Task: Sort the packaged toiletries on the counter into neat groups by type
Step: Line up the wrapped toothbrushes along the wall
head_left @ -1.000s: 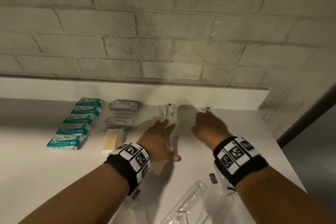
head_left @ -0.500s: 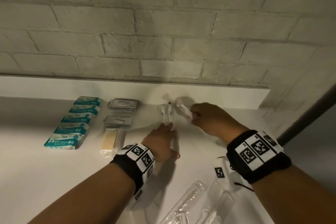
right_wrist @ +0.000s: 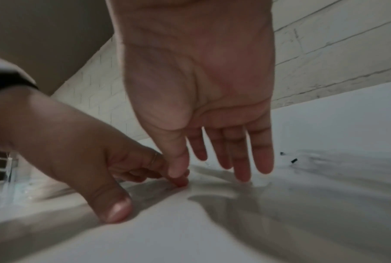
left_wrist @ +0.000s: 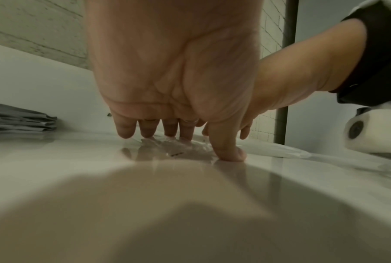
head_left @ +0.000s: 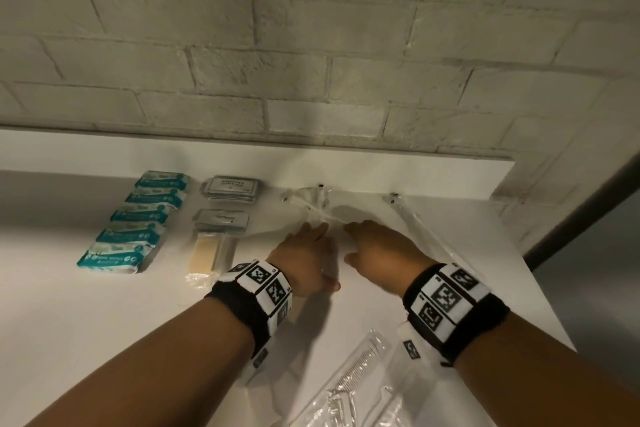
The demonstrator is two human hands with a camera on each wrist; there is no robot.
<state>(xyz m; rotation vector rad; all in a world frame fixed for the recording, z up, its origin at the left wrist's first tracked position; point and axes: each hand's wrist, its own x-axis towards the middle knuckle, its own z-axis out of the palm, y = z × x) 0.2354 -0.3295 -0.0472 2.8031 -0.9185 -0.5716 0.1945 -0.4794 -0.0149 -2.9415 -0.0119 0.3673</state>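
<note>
Reaching forward over the white counter (head_left: 69,322), palms down: left hand (head_left: 304,258) and right hand (head_left: 381,250), side by side near the back wall (head_left: 311,80), fingers extended. Left fingertips touching a bunch of clear plastic packets (head_left: 313,206); right fingers straight, just beside the same bunch, holding nothing. Marker wristbands on both forearms. Laid out to the left: row of five teal packets (head_left: 138,218), two stacks of grey sachets (head_left: 232,187), one pale yellow bar in clear wrap (head_left: 204,255). Lying well to the right: one long clear-wrapped item (head_left: 419,225). Lying at the near edge: clear packets with a comb (head_left: 356,367).

Seen from the left wrist: left hand (left_wrist: 174,71) spread, fingers nearly straight, tips pressing down on a crinkled clear packet (left_wrist: 167,147), thumb planted on the counter (left_wrist: 55,169). Nothing clasped. Grey sachets (left_wrist: 19,119) stacked at far left. Right hand (left_wrist: 291,76) alongside.

Seen from the right wrist: right hand (right_wrist: 201,80) flat and slack, fingers straight, pointing down toward the counter (right_wrist: 280,222), gripping nothing; contact with the surface not discernible. Left hand (right_wrist: 66,142) beside it, thumb down on the counter.
</note>
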